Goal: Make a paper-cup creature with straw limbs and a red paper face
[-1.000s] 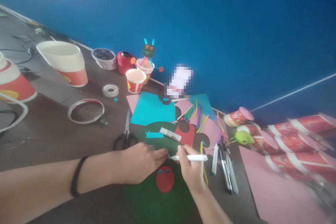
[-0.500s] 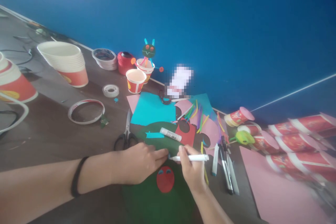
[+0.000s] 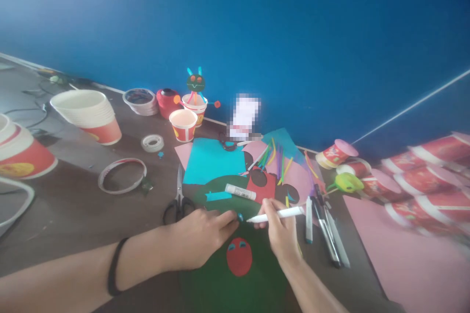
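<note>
My left hand (image 3: 209,237) has its fingertips pinched at a small blue piece (image 3: 240,217) over the green paper (image 3: 205,293). In my right hand (image 3: 281,230) is a white marker (image 3: 281,214), its tip pointing left, a little apart from the blue piece. Just below the fingers lies a red paper oval (image 3: 239,257) with two blue eye shapes. A glue stick (image 3: 240,192) and a blue paper strip (image 3: 219,196) rest on the green sheet above my hands.
Scissors (image 3: 179,195) lie beyond my left hand. Pens (image 3: 325,232) and pink paper (image 3: 400,254) are at the right, with red cups (image 3: 422,181) behind. Stacked cups (image 3: 88,115) and tape rolls (image 3: 152,143) stand left. A cup holds a pipe-cleaner figure (image 3: 196,82).
The marker tip has drawn away to the right from the blue piece, which now shows more clearly at my left fingertips. The whole view has shifted slightly.
</note>
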Demonstrator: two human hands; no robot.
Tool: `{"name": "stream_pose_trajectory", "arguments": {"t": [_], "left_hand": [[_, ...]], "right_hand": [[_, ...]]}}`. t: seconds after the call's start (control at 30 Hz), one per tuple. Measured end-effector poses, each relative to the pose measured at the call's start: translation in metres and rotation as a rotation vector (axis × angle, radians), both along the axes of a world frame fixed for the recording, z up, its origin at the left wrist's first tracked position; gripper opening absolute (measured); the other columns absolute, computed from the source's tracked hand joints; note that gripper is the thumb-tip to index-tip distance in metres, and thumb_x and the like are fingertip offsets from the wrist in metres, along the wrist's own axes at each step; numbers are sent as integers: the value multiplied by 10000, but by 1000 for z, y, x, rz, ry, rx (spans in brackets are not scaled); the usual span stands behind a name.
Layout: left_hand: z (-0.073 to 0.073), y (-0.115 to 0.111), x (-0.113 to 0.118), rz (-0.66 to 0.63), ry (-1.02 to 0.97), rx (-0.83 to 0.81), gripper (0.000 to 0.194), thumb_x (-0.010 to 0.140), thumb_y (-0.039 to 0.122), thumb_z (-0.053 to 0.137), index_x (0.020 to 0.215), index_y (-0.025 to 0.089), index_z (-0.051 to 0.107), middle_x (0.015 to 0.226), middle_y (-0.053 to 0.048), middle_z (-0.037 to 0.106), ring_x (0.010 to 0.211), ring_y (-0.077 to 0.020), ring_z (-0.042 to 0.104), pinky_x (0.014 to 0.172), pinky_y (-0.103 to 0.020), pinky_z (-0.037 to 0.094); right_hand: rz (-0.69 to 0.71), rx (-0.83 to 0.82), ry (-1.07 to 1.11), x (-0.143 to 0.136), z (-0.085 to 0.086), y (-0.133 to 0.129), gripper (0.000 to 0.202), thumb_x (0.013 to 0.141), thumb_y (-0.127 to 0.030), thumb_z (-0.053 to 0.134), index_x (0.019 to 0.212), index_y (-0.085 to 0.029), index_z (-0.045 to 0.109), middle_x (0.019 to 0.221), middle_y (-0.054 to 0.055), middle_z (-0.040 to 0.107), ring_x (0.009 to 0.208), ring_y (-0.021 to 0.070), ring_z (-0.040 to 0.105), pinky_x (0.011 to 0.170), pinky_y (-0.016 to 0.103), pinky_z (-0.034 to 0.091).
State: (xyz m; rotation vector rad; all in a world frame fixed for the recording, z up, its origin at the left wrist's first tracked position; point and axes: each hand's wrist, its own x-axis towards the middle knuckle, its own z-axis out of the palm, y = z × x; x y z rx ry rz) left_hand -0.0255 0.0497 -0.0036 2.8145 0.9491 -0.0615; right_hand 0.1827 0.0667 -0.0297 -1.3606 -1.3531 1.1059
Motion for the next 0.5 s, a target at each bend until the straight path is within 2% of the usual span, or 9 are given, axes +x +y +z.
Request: {"name": "stream_pose_trajectory", "arguments": {"t": [0.23,0.5], "left_hand": [[-3,0,-4,-8,-24,-40,643,718,97,473,1335,195,324,1263,-122,472,1044,-230,554,833,-316,482],[-1,1,-6,-31,-19,-62,618,705,69,428,1312,156,351,1327,-116,454,1079,-241,542,854,-342,495]], "right_hand": [[15,12,31,-2,4,1,366,870,-433,477,604,-182,484,437,-58,445,415,117,526,442,213,410],[38,62,-29,-3,5,1,338,867,-416,474,621,-186,494,433,-54,454,412,117,523,433,207,387]]}}
